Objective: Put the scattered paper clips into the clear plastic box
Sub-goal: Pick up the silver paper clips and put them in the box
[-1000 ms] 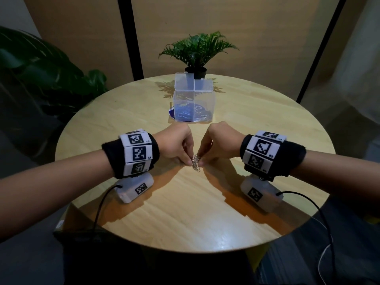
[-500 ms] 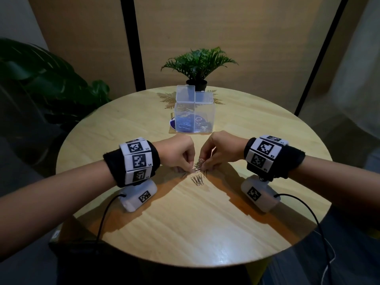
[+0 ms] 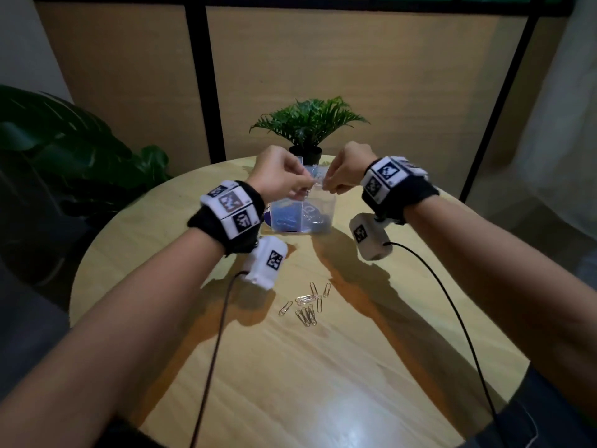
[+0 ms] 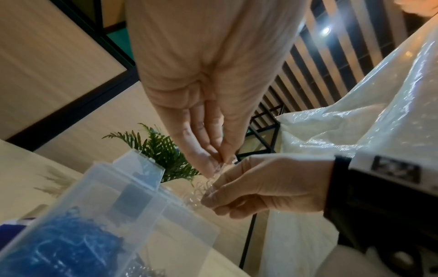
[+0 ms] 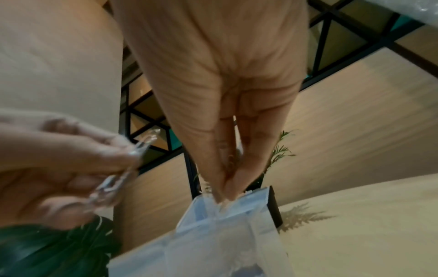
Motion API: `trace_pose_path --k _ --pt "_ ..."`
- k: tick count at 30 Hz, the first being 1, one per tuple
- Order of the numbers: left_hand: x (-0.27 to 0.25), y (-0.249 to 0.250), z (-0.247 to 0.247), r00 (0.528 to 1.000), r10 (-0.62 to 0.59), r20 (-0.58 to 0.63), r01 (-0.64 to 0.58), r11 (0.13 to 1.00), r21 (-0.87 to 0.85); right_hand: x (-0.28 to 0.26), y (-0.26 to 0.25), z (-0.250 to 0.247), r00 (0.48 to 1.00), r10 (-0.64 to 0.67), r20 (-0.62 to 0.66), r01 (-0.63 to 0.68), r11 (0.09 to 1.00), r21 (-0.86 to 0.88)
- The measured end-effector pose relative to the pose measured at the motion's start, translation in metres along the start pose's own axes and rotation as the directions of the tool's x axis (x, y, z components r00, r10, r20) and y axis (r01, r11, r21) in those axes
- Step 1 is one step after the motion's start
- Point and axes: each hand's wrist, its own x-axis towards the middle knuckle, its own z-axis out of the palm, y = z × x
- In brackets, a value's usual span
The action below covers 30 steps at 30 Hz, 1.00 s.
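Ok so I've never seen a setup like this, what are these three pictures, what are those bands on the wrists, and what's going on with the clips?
There is no machine here: a person wears three cameras. One picture comes from the head and looks down at a round wooden table. The other two come from small cameras strapped under each wrist, on the black-and-white patterned wrist bands, and look along the fingers.

The left hand and the right hand each pinch a small bunch of silver paper clips above the clear plastic box, which is open and already holds blue and silver clips. More loose clips lie on the table nearer the person. A small potted plant stands behind the box.
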Motion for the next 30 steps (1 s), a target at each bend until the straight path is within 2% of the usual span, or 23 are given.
trace_pose_path --k 2,3,5,8,10,12,13,15,17,18,20,22,26,28,30 --pt "0.016 -0.004 0.012 0.997 -0.027 -0.072 0.03 0.999 0.038 0.01 -0.001 0.007 0.999 0.038 0.029 -0.034 0.993 -0.115" --pt "0.024 -0.008 0.017 0.994 -0.045 -0.1 0.051 0.997 0.058 0.011 0.0 0.008 0.998 0.048 0.044 -0.042 0.992 -0.118" --pt "0.036 -0.014 0.025 0.986 -0.087 -0.141 0.099 0.992 0.082 0.012 0.003 0.007 0.998 0.05 0.034 -0.048 0.996 -0.07" --pt "0.045 -0.016 0.031 0.986 -0.143 -0.087 0.153 0.981 0.121 0.004 0.006 -0.009 0.998 0.045 -0.04 -0.043 0.998 0.053" --pt "0.043 -0.013 0.028 0.993 -0.097 -0.072 0.108 0.978 0.18 -0.009 0.007 -0.021 0.991 0.001 -0.135 0.004 0.999 0.039" --pt "0.028 -0.006 0.018 0.998 0.023 -0.052 -0.008 0.964 0.264 -0.03 0.009 -0.026 0.978 -0.093 -0.187 0.084 0.995 -0.056" --pt "0.014 -0.004 0.01 0.998 0.059 0.006 -0.058 0.951 0.303 -0.044 0.01 -0.024 0.98 -0.145 -0.136 0.13 0.985 -0.113" --pt "-0.018 -0.005 -0.005 0.97 0.026 0.241 -0.115 0.923 0.366 -0.075 0.016 -0.011 0.967 -0.23 0.111 0.251 0.939 -0.234" --pt "-0.049 -0.011 -0.015 0.88 -0.132 0.457 -0.098 0.89 0.446 -0.104 0.024 0.007 0.909 -0.231 0.348 0.342 0.889 -0.305" --pt "-0.062 -0.015 -0.017 0.836 -0.204 0.509 -0.102 0.854 0.51 -0.114 0.027 0.015 0.882 -0.22 0.417 0.372 0.868 -0.329" --pt "-0.083 -0.021 -0.014 0.794 -0.28 0.539 -0.134 0.785 0.605 -0.127 0.028 0.029 0.854 -0.215 0.473 0.403 0.849 -0.343" --pt "-0.097 -0.024 -0.004 0.8 -0.287 0.527 -0.122 0.783 0.61 -0.135 0.024 0.041 0.851 -0.25 0.462 0.417 0.856 -0.306" --pt "-0.106 -0.023 0.013 0.838 -0.209 0.503 -0.084 0.863 0.499 -0.142 0.012 0.055 0.84 -0.339 0.424 0.459 0.86 -0.221" --pt "-0.105 -0.019 0.012 0.844 -0.185 0.503 -0.05 0.908 0.417 -0.143 0.012 0.052 0.864 -0.33 0.38 0.43 0.877 -0.216" --pt "-0.099 -0.017 0.005 0.869 -0.145 0.472 -0.06 0.918 0.393 -0.144 0.016 0.044 0.896 -0.293 0.335 0.385 0.888 -0.253"
